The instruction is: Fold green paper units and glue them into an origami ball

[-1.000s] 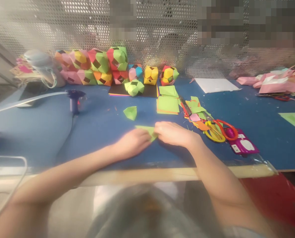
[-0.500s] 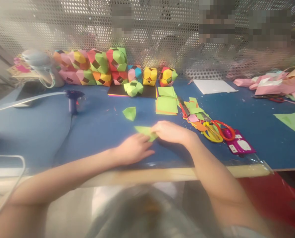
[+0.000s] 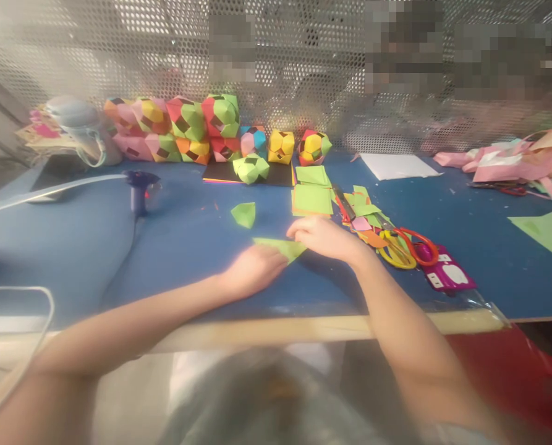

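Note:
A folded light green paper triangle (image 3: 290, 248) lies on the blue table near its front edge. My left hand (image 3: 257, 270) presses on its left part with bent fingers, hiding some of it. At the triangle's right end is my right hand (image 3: 326, 237). Its fingers are loosely bent and slightly apart at the upper edge, with nothing visibly gripped. Behind my left hand sits a second folded green paper piece (image 3: 245, 214). A stack of green and orange paper squares (image 3: 311, 201) lies just beyond my right hand.
Folded paper balls (image 3: 222, 117) line the mesh panel, with a green one (image 3: 251, 169) in front. To the right are paper scraps (image 3: 361, 210), scissors (image 3: 399, 247) and a purple packet (image 3: 449, 270). A purple glue gun (image 3: 139, 188) stands left, its cord (image 3: 126, 256) trailing forward.
My right hand has come off the triangle's right corner and shifted slightly up and right. My left hand's fingers have closed down on the paper. More of its right tip shows.

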{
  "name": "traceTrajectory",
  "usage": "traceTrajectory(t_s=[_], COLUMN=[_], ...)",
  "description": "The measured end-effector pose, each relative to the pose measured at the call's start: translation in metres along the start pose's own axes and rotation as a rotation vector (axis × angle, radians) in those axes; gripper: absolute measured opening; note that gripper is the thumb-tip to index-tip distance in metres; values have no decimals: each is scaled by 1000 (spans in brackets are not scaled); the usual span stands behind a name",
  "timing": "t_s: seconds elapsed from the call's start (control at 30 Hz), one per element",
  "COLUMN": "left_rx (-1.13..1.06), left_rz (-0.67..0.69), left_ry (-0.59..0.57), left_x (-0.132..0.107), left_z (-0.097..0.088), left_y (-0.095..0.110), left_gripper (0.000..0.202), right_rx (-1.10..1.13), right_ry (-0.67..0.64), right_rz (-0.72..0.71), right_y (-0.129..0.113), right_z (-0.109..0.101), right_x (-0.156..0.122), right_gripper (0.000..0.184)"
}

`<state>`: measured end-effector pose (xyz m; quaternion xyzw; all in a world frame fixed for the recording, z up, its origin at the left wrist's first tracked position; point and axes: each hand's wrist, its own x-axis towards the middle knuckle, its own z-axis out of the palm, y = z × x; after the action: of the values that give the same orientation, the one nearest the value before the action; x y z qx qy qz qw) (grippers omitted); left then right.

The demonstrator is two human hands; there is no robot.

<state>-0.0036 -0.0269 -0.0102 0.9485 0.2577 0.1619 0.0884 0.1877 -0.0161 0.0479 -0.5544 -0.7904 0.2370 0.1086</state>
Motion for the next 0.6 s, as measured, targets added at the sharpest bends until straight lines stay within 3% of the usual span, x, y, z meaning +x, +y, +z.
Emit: traceTrajectory(t_s=[0.17,0.37,0.6], left_rx=[52,274,448], left_rz=[-43,31,-67], left_ry=[20,-64,-88], left_x=[6,5,3], left_z=[11,12,11], left_y=[-6,0,4], left_gripper=[26,24,24], right_rx=[38,38,39], right_ry=[-96,-160,-184], right_rz=[-27,33,126], right_y=[-3,11,18], right_z=[16,17,16], right_x=[10,16,16], right_gripper=[29,21,15])
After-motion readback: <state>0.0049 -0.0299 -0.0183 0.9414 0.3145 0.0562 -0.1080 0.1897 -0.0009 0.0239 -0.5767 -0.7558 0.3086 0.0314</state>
